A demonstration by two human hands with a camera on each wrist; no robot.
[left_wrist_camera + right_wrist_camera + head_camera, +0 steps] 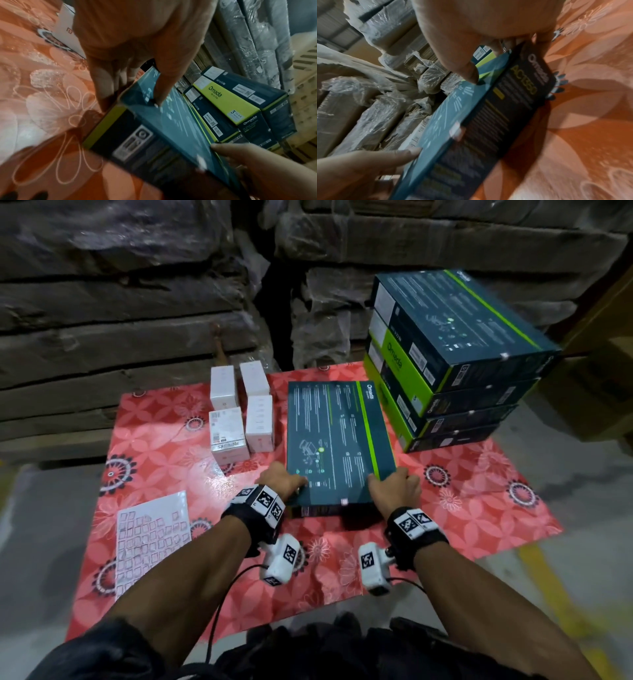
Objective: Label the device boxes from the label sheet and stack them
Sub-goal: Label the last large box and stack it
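Both hands, left hand and right hand, grip the Omada box's near corners; only the right wrist view shows "AC1350" on its side.

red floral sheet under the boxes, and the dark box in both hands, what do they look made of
Red floral sheet: probably plastic or vinyl, glossy, since it shows bright glare patches and soft wrinkles.
Dark teal box: printed cardboard, smooth with a slight sheen, with crisp folded edges and printed text. The left hand and right hand grip its near corners.

Print on the dark box and label sheet is too small to read.
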